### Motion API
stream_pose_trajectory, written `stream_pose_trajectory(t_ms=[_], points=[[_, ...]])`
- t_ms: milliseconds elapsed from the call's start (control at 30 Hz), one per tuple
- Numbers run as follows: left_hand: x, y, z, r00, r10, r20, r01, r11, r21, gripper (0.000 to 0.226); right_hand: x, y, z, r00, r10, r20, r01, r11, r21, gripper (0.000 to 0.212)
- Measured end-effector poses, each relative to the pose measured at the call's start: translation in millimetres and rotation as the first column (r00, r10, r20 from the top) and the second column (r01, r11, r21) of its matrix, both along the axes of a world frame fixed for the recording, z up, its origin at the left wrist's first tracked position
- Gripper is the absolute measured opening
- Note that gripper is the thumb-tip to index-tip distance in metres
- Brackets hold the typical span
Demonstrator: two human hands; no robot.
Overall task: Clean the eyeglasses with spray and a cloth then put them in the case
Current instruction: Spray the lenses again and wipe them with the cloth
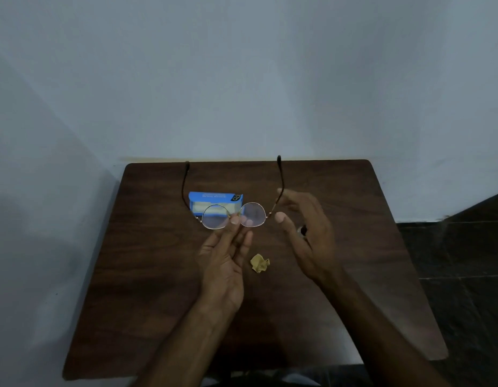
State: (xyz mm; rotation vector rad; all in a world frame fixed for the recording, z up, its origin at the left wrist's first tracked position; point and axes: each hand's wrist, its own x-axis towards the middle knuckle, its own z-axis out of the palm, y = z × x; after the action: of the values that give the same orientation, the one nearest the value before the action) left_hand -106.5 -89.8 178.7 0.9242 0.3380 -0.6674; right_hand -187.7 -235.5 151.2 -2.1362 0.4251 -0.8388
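The left hand [225, 263] pinches the eyeglasses [233, 215] at the bridge, above the middle of the tabletop [147, 275]. The lenses face the person, the frame runs left to right, and both unfolded temples point toward the far edge. The right hand [303, 227] hovers beside the right lens, fingers spread and holding nothing, blurred, half hiding a small dark object. Behind the left lens lies an open blue case [215, 201]. A crumpled yellow cloth [259, 263] sits nearer.

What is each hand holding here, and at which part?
The left hand pinches the eyeglasses at the bridge between the lenses, temples unfolded. The right hand is open beside the frame's right hinge and grips nothing.
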Motion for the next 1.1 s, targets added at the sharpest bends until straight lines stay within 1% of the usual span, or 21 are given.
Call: stream_pose_trajectory(t_ms=[67,133,233,267,333,400,467,667,800,867,933,967,1033,1100], points=[[1,-1,-2,1.000,0.011,-0.008,-0.011,1.000,0.008,0.012,-3,-20,-25,0.990,-0.113,-0.086,0.109,0.993,-0.041,0.048],[1,-2,-3,1.000,0.019,-0.021,-0.019,1.000,0.011,0.011,-4,-39,-60,0.953,-0.186,-0.240,0.171,0.982,-0.082,0.062],[-3,-5,-3,0.999,0.024,-0.021,-0.024,1.000,0.009,0.010,-4,-51,-107,0.895,-0.143,-0.423,0.128,0.990,-0.063,0.077],[-4,-7,-3,0.999,0.026,-0.018,-0.026,1.000,0.012,0.011,-4,-52,-118,0.882,-0.122,-0.456,0.106,0.993,-0.061,0.078],[-5,-8,-3,0.999,0.033,-0.012,-0.033,0.999,0.013,0.011,-2,-53,-133,0.869,-0.113,-0.483,0.085,0.993,-0.078,0.073],[-5,-8,-4,0.999,0.041,-0.007,-0.041,0.999,0.012,0.011,-1,-54,-138,0.868,-0.137,-0.477,0.113,0.990,-0.078,0.064],[-5,-7,-5,0.999,0.050,-0.006,-0.050,0.999,0.015,0.011,-1,-54,-138,0.874,-0.149,-0.462,0.140,0.989,-0.055,0.062],[-6,-6,-7,0.998,0.064,-0.002,-0.064,0.998,0.002,0.012,-13,-49,-141,0.882,-0.178,-0.437,0.181,0.983,-0.035,0.069],[-6,-6,-5,0.998,0.066,0.002,-0.066,0.998,0.002,0.010,-18,-48,-145,0.859,-0.142,-0.491,0.234,0.963,0.131,0.073],[-7,-7,-4,0.998,0.070,0.007,-0.070,0.998,0.006,0.010,-16,-47,-134,0.862,-0.124,-0.491,0.276,0.928,0.249,0.073],[-5,-6,-4,0.997,0.083,0.007,-0.083,0.997,0.001,0.010,-15,-43,-116,0.903,-0.079,-0.423,0.267,0.874,0.406,0.070],[-3,-5,-4,0.996,0.092,0.007,-0.092,0.996,-0.005,0.011,-14,-39,-106,0.925,-0.071,-0.373,0.242,0.867,0.435,0.068],[2,-2,-5,0.993,0.117,0.013,-0.116,0.993,-0.010,0.013,-11,-32,-93,0.954,-0.098,-0.283,0.213,0.885,0.413,0.060],[8,2,-7,0.989,0.145,0.017,-0.145,0.989,-0.008,0.013,-7,-19,-78,0.985,-0.076,-0.154,0.143,0.860,0.490,0.045]])
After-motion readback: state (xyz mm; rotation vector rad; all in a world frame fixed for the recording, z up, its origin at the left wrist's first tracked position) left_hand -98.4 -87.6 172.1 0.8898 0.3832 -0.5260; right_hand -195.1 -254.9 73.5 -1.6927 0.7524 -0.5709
